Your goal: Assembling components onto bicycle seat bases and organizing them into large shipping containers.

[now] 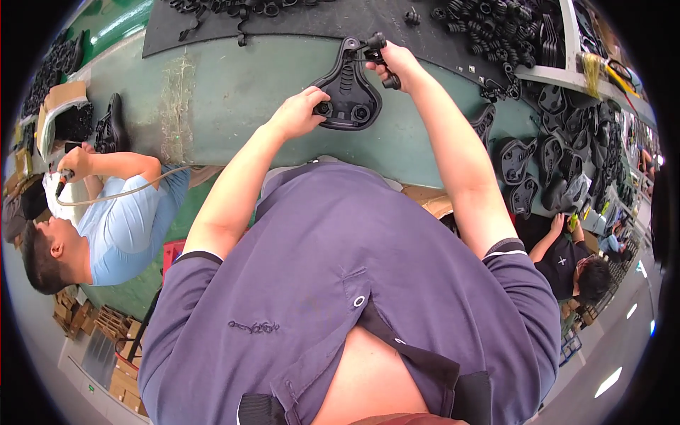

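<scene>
A black bicycle saddle (347, 91) lies underside up at the near part of the green table, its narrow nose pointing away from me. My left hand (300, 113) grips its wide rear end at the left, fingers closed over the rim near a round socket. Beside the nose, my right hand (398, 65) is closed around a black fitting (376, 41) with rounded ends. One end sticks out above the fingers and touches or overlaps the nose; the other shows below them. My fingers hide the middle of the fitting.
A dark mat (297, 32) at the back bears a heap of small black fittings (489, 28). Several black saddles (517, 159) are piled at the right. A co-worker in light blue (124, 227) holds a corded tool at the left; another person (567, 258) works at the right.
</scene>
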`<action>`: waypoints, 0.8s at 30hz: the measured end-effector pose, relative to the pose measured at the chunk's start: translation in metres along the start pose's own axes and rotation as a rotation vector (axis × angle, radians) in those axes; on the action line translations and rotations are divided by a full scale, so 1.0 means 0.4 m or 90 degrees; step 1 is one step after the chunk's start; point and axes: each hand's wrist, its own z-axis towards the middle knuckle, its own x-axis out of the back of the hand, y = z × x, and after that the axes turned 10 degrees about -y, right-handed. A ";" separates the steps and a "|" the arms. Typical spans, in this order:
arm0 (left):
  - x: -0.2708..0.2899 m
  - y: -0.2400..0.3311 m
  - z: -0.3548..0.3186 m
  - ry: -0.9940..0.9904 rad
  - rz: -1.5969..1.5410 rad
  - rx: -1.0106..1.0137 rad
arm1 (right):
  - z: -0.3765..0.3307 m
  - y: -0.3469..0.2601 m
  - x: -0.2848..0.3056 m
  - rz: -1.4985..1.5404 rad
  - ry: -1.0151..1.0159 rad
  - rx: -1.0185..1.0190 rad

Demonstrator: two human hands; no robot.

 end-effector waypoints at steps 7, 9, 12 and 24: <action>0.003 -0.024 0.017 0.002 -0.071 -0.003 | -0.033 0.026 -0.128 -0.910 0.084 0.176; 0.009 -0.025 0.025 -0.011 -0.118 0.000 | -0.009 0.141 -0.143 -0.864 0.179 0.223; -0.001 -0.024 0.029 0.029 -0.096 -0.009 | -0.008 0.217 -0.152 -0.756 0.264 0.268; -0.103 0.018 0.212 0.365 0.093 0.109 | -0.002 0.321 -0.103 -0.706 0.334 0.495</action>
